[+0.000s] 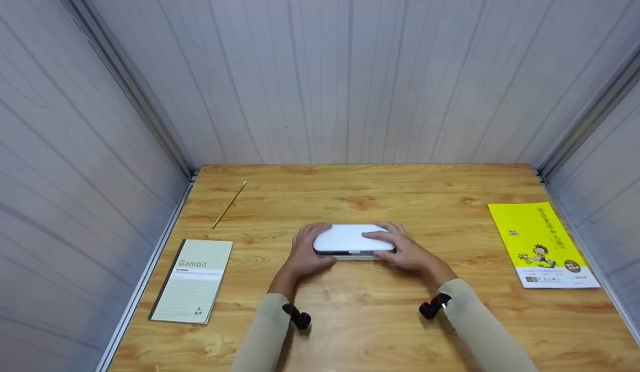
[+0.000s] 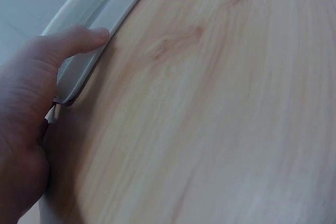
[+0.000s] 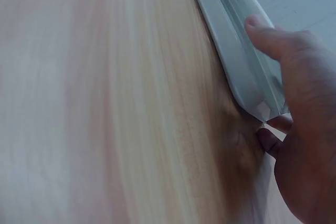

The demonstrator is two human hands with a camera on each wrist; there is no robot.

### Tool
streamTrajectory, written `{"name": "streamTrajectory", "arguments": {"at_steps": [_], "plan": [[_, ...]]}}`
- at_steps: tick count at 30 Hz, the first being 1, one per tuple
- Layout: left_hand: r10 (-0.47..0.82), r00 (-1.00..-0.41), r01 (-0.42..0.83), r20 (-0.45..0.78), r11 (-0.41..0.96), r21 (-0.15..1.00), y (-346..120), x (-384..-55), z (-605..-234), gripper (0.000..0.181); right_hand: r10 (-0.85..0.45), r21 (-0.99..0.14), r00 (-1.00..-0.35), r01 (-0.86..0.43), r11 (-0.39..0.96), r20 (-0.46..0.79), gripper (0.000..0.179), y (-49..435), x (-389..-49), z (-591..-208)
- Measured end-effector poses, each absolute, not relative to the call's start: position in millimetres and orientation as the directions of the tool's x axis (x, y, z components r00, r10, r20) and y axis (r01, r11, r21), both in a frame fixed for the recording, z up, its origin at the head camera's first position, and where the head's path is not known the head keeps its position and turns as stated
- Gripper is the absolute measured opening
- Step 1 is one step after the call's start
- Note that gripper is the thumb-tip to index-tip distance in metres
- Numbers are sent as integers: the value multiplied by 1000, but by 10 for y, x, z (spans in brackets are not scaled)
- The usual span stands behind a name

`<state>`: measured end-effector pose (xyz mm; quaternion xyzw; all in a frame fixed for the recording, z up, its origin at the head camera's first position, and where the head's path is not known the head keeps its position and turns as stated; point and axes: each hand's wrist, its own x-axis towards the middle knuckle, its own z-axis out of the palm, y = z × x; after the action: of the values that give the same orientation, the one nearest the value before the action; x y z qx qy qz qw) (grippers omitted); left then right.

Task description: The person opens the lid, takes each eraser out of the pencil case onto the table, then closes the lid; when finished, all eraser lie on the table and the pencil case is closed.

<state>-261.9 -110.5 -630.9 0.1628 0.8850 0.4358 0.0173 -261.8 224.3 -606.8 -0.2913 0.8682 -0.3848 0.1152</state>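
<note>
A white oblong case (image 1: 346, 237) with rounded corners lies crosswise near the middle of the wooden table, its lid slightly apart from the base along the near side. My left hand (image 1: 305, 252) grips its left end, fingers at the back and thumb in front; in the left wrist view the thumb (image 2: 79, 41) presses the case's edge. At the other end my right hand (image 1: 407, 249) holds the case, with one finger lying over the lid. From the right wrist, the right thumb (image 3: 265, 35) shows against the side of the case (image 3: 226, 40). What lies inside is mostly hidden.
On the left lie a pale notebook (image 1: 193, 281) marked "Gambit" and, beyond it, a thin pencil (image 1: 229, 205). A yellow book (image 1: 539, 243) is at the right side. Panel walls (image 1: 351, 82) enclose the table (image 1: 351, 315) at the back and both sides.
</note>
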Motion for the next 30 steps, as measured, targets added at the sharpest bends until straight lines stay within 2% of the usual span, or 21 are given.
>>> {"name": "streamTrajectory", "arguments": {"at_steps": [6, 17, 30], "plan": [[293, -950, 252, 109, 512, 821, -1118, -2623, -6320, 87, -563, -751, -822, -422, 507, 82, 50, 2241, -2615, -6083], [299, -948, 253, 109, 499, 829, -1137, -2635, -6335, 91, -487, -756, -839, -478, 447, 243, 30, 2208, -2626, -6031], [276, -957, 212, 83, 477, 853, -1130, -2617, -6291, 110, -417, -817, -884, -394, 421, 212, 25, 2205, -2675, -5869]]}}
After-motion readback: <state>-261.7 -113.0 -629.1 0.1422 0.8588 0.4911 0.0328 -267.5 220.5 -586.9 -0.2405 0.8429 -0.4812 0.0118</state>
